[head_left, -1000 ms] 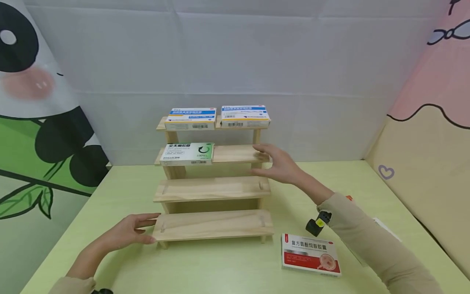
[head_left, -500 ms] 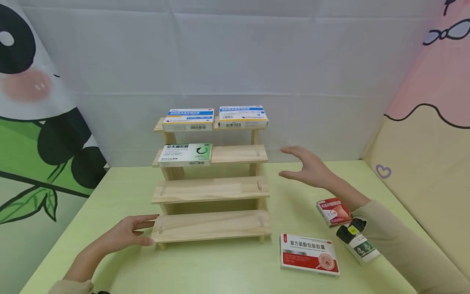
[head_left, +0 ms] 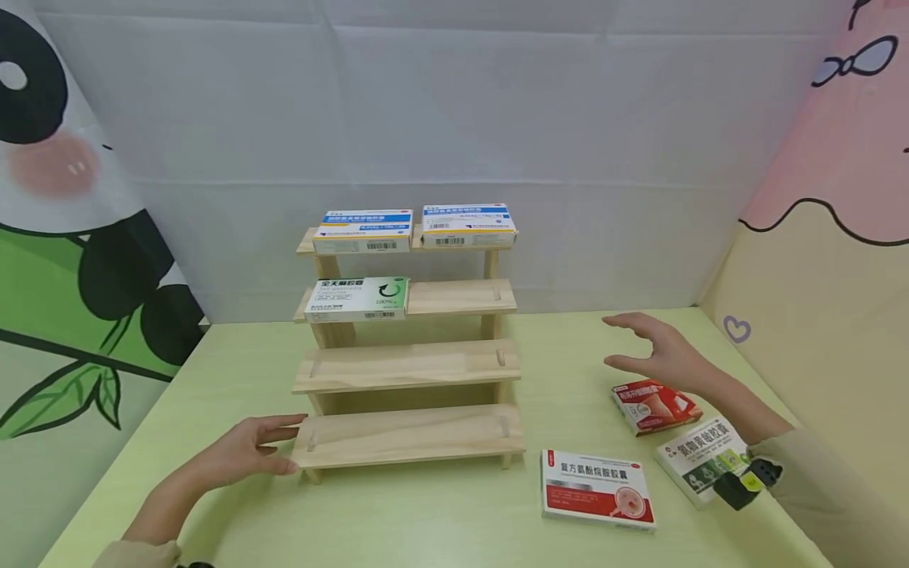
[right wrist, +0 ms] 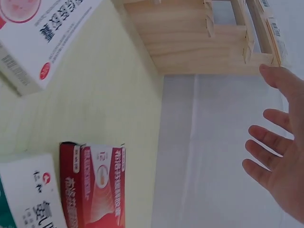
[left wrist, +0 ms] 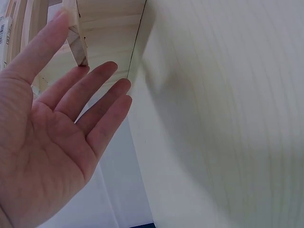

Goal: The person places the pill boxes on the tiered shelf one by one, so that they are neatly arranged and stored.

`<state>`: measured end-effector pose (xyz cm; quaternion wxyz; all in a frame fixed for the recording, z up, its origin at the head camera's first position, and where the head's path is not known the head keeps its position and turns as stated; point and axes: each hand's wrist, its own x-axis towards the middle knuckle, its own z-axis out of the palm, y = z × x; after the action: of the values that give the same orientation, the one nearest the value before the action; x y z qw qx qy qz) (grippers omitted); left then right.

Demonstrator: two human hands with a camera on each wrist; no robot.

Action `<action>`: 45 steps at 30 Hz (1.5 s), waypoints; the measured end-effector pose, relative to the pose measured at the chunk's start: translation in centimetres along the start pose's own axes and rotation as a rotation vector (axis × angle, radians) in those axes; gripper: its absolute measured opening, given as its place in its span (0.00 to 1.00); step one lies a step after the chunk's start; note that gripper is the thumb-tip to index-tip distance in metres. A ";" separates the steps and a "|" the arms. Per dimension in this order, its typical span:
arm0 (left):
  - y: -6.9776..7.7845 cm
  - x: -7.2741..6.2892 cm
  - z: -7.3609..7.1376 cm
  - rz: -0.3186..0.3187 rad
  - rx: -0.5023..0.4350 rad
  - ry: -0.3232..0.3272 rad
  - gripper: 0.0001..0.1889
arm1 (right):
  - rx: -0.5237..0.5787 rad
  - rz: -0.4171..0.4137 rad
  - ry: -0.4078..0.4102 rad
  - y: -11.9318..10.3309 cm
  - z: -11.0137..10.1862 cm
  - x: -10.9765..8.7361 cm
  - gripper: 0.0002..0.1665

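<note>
A person's left hand (head_left: 245,451) touches the left end of the lowest tier of a four-tier wooden stand (head_left: 408,367), thumb and fingers spread across the plank's end, nearly straight. The right hand (head_left: 667,355) hangs in the air to the right of the stand, well apart from it, its thumb and fingers wide apart and holding nothing. Two blue-and-white medicine boxes (head_left: 364,231) (head_left: 469,225) lie side by side on the top tier; a white-and-green capsule box (head_left: 357,300) lies on the left half of the tier below. On the pale green surface (head_left: 440,521), a white-and-red capsule box (head_left: 598,489) lies just right of the stand's lowest tier. Farther right, near the right hand, lie a red box (head_left: 656,405) and, just beside it, a white box with green pictures (head_left: 703,457), partly hidden by a black wrist camera (head_left: 738,491). A grey cloth (head_left: 461,118) hangs behind the stand.
</note>
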<state>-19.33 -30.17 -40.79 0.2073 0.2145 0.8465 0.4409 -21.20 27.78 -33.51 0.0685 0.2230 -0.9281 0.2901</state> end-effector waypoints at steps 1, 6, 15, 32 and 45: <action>0.0 0.0 0.0 0.002 0.005 0.000 0.38 | -0.002 0.007 0.001 0.4 -0.1 -0.4 0.35; 0.0 0.2 0.1 0.010 0.015 0.000 0.38 | -0.033 0.002 0.024 1.9 -0.6 -2.6 0.32; 0.0 0.2 0.1 0.011 0.017 0.002 0.38 | -0.054 0.059 0.066 4.0 -1.2 -5.4 0.32; -0.4 0.2 0.0 0.006 -0.038 -0.011 0.39 | -0.037 0.236 0.062 8.6 0.8 -12.1 0.33; -0.3 0.0 0.1 0.021 -0.032 -0.002 0.39 | -0.052 0.276 0.001 10.2 0.3 -14.6 0.39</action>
<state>-19.30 -30.28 -41.04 0.2070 0.2206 0.8368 0.4564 -12.81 40.57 -42.73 0.0341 0.0913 -0.9572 0.2726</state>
